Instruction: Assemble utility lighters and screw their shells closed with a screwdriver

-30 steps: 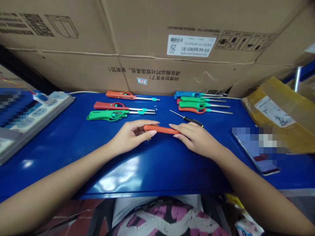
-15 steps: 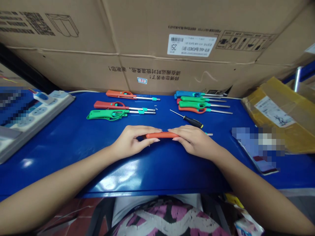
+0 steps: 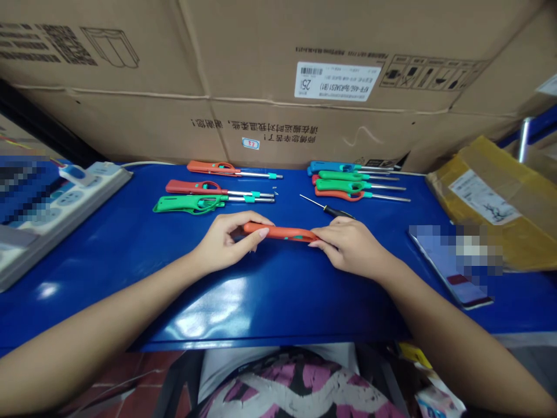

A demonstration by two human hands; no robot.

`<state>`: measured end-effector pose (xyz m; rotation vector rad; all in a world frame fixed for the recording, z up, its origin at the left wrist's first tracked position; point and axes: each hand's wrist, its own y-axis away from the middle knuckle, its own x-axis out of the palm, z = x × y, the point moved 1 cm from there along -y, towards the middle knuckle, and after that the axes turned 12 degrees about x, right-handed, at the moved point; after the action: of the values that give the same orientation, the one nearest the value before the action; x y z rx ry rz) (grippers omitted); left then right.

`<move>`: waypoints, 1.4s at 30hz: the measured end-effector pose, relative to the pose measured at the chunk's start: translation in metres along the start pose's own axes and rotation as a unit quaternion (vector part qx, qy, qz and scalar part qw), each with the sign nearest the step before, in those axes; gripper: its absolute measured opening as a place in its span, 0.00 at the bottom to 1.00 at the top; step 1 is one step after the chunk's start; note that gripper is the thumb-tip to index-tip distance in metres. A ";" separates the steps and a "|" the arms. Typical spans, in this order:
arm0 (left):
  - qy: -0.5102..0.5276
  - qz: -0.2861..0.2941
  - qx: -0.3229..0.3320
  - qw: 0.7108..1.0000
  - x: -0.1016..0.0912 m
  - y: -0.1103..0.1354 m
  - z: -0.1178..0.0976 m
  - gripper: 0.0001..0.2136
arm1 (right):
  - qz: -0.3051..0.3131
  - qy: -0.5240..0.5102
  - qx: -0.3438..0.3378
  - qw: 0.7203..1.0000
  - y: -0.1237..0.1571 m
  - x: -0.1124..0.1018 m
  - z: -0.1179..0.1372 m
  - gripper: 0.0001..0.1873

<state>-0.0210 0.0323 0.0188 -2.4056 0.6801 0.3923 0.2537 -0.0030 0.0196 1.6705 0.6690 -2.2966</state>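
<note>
An orange long-neck lighter [image 3: 285, 233] is held level just above the blue table, between both hands. My left hand [image 3: 230, 238] is closed round its handle end, thumb in front. The fingers of my right hand [image 3: 348, 241] pinch the trigger-guard end, and the lighter's metal tube is hidden behind that hand. A bit of the green trigger shows in the guard. Just beyond my right hand lies a screwdriver [image 3: 331, 210] with a black and yellow handle, its tip pointing back left.
Orange, red and green lighters [image 3: 191, 203] lie at the back left; several more lighters [image 3: 339, 186] are grouped back right. A power strip [image 3: 65, 203] is on the left. A phone [image 3: 448, 273] and a taped yellow package [image 3: 487, 203] are right. A large cardboard box [image 3: 261, 75] stands behind.
The lighter has turned so its trigger opening shows more. My left hand has shifted left and slightly up along the handle; my right hand now grips nearer the guard's end.
</note>
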 end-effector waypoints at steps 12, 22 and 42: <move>0.045 -0.096 -0.104 0.989 -0.008 -0.004 -0.002 0.12 | -0.023 -0.016 0.017 0.999 -0.002 -0.009 -0.005 0.18; 0.142 -0.196 -0.155 0.958 -0.024 -0.013 0.009 0.12 | -0.087 -0.004 0.095 0.992 -0.005 -0.013 -0.023 0.19; 0.238 -0.036 -0.278 0.930 0.014 -0.003 0.001 0.18 | -0.139 -0.025 -0.098 0.985 -0.003 0.002 0.003 0.07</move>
<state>-0.0078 0.0297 0.0139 -3.1064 0.7552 -0.0575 0.2496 -0.0015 0.0189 1.5067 1.1410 -2.3499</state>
